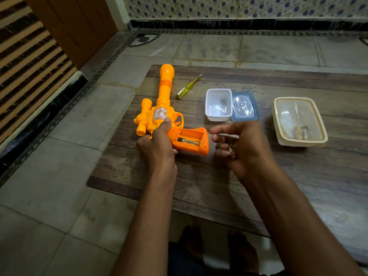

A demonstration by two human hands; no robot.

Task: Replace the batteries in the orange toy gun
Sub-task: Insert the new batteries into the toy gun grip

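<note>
The orange toy gun (164, 90) lies on its side on the wooden table (199, 186), left of centre frame, with the barrel directed toward the upper edge. The body is gripped behind the trigger by the left hand (157, 144), fingers wrapped round it and thumb laid along the cylinder. Just above and to the right, a yellow screwdriver (188, 87) rests unused on the table. The battery compartment (194, 135) in the grip is uncovered; no cover can be identified. One seated battery (188, 142) occupies the lower slot, and the upper slot is vacant. At centre frame an open white tub (218, 104) stands touching its blue-rimmed lid (244, 106). Below these, just beside the grip, the right hand (245, 148) is held half closed: forefinger and thumb are extended, while the lower fingers are curled round what appears to be a loose battery (232, 153). At right, a lidded cream box (299, 121) contains further cells. The task is judged about half done: whether the exchange is at removal or insertion cannot be determined. The vacant slot is yet to be filled and the cover refitted.
</note>
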